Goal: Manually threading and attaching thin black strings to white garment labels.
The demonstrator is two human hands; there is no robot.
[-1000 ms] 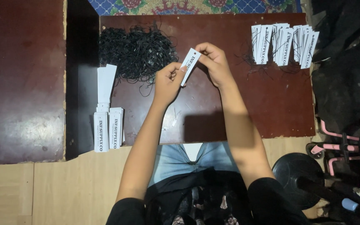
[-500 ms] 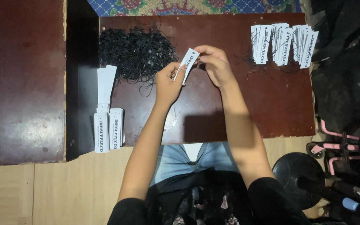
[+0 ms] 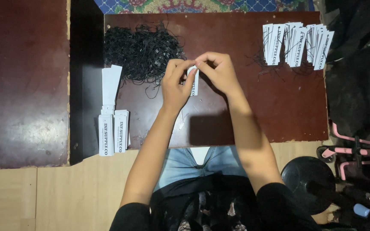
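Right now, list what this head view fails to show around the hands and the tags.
- White tag: mostly covered by the left hand and right hand; whether a black string is through it cannot be told.
- Fingertip grip: too small and overlapped to make out.
- Black string pile: single strings blur into one tangle.
- Tags at the far right: they overlap, so no count.
- Stacked tags on the left: lower ones hidden under the top ones.

A dark reddish-brown surface sits on a pale wooden floor; beyond its far edge lies a patterned rug, left a second brown board.
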